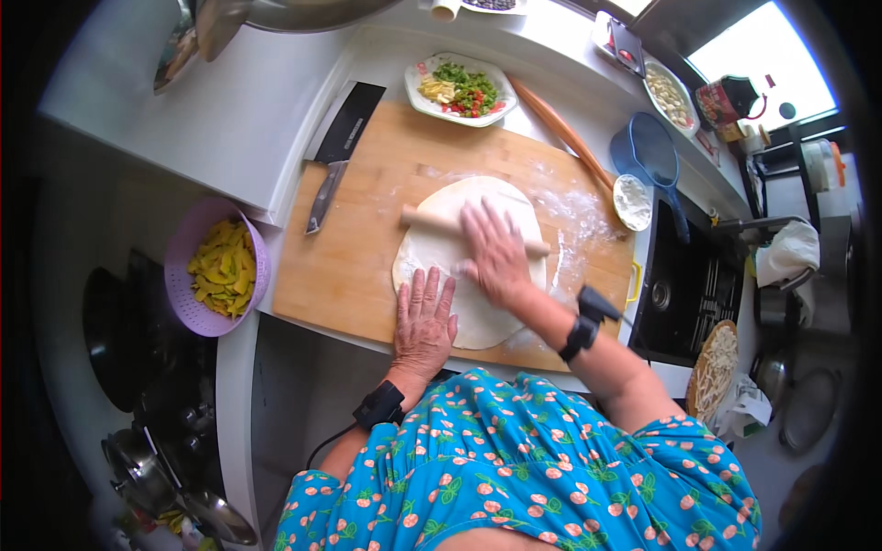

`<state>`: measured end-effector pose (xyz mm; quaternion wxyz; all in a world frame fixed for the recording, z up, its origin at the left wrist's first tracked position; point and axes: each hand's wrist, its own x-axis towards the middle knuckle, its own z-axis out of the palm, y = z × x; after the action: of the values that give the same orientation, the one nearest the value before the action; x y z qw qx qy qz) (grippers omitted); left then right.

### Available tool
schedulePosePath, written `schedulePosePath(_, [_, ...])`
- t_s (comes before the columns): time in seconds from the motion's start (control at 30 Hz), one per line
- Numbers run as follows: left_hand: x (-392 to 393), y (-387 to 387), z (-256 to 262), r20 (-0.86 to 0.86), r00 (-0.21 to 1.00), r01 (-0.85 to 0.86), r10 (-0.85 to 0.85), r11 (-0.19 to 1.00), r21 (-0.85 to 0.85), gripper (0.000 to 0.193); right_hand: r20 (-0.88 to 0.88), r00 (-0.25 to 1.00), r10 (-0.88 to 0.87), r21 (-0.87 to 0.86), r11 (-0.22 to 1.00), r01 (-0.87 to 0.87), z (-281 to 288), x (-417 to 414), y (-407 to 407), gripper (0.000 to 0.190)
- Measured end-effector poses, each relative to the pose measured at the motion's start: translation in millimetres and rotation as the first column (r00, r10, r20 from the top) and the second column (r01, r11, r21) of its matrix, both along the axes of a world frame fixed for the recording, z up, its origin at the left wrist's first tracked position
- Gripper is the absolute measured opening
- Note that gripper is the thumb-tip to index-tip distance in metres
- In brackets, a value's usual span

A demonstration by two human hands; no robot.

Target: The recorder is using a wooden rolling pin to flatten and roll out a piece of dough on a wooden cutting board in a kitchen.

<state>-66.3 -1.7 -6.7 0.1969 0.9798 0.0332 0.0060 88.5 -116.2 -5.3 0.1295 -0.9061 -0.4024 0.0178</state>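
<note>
A large round sheet of dough lies flat on a wooden cutting board. Across its upper part lies a wooden rolling pin, slanting down to the right. My right hand rests over the middle of the pin with its fingers spread, so the palm's contact is hidden. Flat on the dough's lower left edge is my left hand, fingers apart and holding nothing. Loose flour dusts the board to the right of the dough. Both my wrists wear black straps with devices.
A cleaver lies on the board's left edge. Behind the board stands a plate of chopped vegetables. A long-handled scoop of flour, a blue pot and a sink are at right; a purple colander is at left.
</note>
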Motion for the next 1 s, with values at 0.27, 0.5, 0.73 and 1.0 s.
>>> schedulePosePath(0.27, [1.7,0.6,3.2,0.02,1.0,0.006,-0.006,1.0,0.006,0.065,0.043,0.983,0.178,-0.094,0.98,-0.173,-1.2,36.8,3.3,0.086])
schedulePosePath(0.5, [4.6,-0.5,5.0,0.022,1.0,-0.009,0.008,1.0,0.027,0.064,0.222,0.963,0.153,-0.161,0.98,-0.119,-1.2,122.8,40.5,0.073])
schedulePosePath(0.73, [0.0,0.3,2.5,0.062,0.998,-0.034,0.034,0.999,-0.001,0.059,0.139,0.965,0.223,-0.011,0.975,-0.224,-10.2,34.4,30.0,0.08])
schedulePosePath(1.0, [-3.2,-2.2,-4.4,0.174,0.985,-0.02,0.006,0.997,0.077,0.051,0.049,0.948,0.315,-0.04,0.949,-0.314,9.4,25.8,24.4,0.082])
